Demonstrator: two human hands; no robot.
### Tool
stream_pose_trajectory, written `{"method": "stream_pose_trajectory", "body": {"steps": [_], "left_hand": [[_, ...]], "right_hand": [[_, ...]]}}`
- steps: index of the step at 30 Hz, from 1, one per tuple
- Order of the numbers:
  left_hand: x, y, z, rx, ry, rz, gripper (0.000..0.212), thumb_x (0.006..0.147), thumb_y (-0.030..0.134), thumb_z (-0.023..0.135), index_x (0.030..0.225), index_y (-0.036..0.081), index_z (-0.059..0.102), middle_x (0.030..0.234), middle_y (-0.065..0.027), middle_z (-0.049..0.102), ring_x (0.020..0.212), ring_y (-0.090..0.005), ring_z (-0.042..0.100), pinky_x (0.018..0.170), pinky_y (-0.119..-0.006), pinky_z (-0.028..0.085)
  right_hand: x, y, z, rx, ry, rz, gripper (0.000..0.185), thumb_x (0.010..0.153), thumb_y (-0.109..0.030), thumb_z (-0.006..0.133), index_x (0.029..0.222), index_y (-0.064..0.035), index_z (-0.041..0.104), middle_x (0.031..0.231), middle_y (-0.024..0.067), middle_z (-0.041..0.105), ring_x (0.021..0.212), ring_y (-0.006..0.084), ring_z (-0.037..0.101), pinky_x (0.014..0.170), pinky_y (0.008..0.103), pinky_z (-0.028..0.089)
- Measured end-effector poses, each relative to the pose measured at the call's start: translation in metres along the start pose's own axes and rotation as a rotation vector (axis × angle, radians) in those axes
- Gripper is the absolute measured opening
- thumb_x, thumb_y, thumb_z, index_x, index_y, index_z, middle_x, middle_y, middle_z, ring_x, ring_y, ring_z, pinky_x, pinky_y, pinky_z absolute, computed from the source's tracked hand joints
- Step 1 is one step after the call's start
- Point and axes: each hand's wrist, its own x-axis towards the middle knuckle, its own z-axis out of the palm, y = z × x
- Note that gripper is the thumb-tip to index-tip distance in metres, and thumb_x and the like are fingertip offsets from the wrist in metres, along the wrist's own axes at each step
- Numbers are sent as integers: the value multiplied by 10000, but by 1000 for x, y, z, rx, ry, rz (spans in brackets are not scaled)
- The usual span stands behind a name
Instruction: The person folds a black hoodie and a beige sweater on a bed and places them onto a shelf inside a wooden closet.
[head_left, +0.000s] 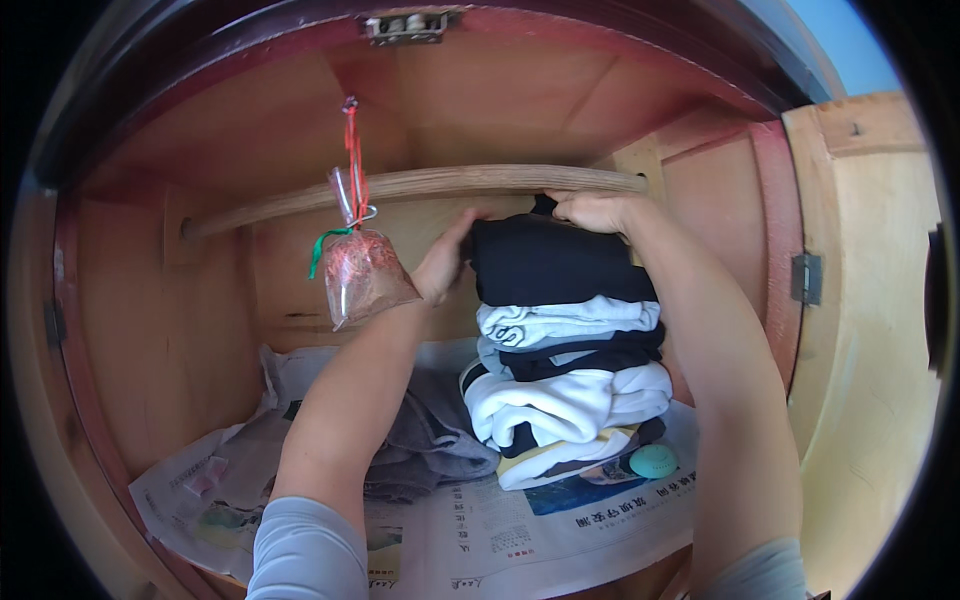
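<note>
A stack of folded clothes stands on the right side of the wooden wardrobe floor, with a black folded garment (559, 262) on top. Below it lie a light grey garment (570, 321) with lettering and a bulky white garment (555, 405). My right hand (592, 208) is at the top back edge of the black garment, its fingers pinching dark cloth just under the hanging rail. Against the left side of the same garment is my left hand (446, 259), slightly blurred; its fingertips are partly hidden, so its hold is unclear.
A wooden rail (465, 180) crosses above the stack. From a red cord hangs a clear plastic bag (367, 277) in front of my left forearm. Grey clothing (427, 442) lies on newspaper (480, 547) left of the stack. A teal oval object (652, 461) sits at its front right. The wooden door (862, 315) stands open.
</note>
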Motion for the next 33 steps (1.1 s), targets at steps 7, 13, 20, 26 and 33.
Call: {"method": "stream_pose_trajectory", "body": {"steps": [7, 13, 20, 26, 33], "left_hand": [[-17, -18, 0, -106, -200, 4, 419, 914, 285, 429, 1264, 62, 485, 1211, -83, 536, 1143, -185, 475, 994, -316, 347], [4, -52, -11, -98, -206, 65, 378, 918, 213, 380, 1210, 6, 500, 1183, -82, 538, 1104, -154, 483, 981, -265, 339], [-4, -47, 23, -266, 91, -239, 801, 857, 681, 401, 1330, 36, 433, 1265, -163, 531, 1091, -279, 564, 949, -379, 450], [11, -72, 2, -140, 51, -229, 721, 877, 631, 406, 1267, 31, 495, 1205, -154, 574, 1030, -268, 600, 906, -374, 483], [11, -24, -30, 338, 174, -104, 632, 939, 494, 366, 1396, 58, 352, 1392, -145, 415, 1297, -247, 369, 1034, -404, 316]], "right_hand": [[48, 31, 14, -210, -57, 147, 685, 896, -561, 379, 1452, -172, 280, 1469, 75, 335, 1328, 259, 339, 1120, 405, 222], [27, 53, 28, 61, -196, 304, 692, 896, -583, 365, 1417, -129, 336, 1450, 104, 354, 1313, 266, 358, 1106, 381, 241], [-11, 20, 7, 152, -209, 282, 718, 895, -608, 350, 1376, -78, 402, 1429, 138, 377, 1296, 274, 380, 1090, 354, 262], [-14, 0, 1, 24, -46, 114, 705, 922, -588, 306, 1365, -51, 417, 1446, 169, 340, 1329, 300, 327, 1099, 367, 246], [-87, -55, -6, 95, 53, 66, 836, 862, -702, 329, 1312, -13, 475, 1400, 192, 405, 1320, 305, 355, 1080, 387, 287]]}}
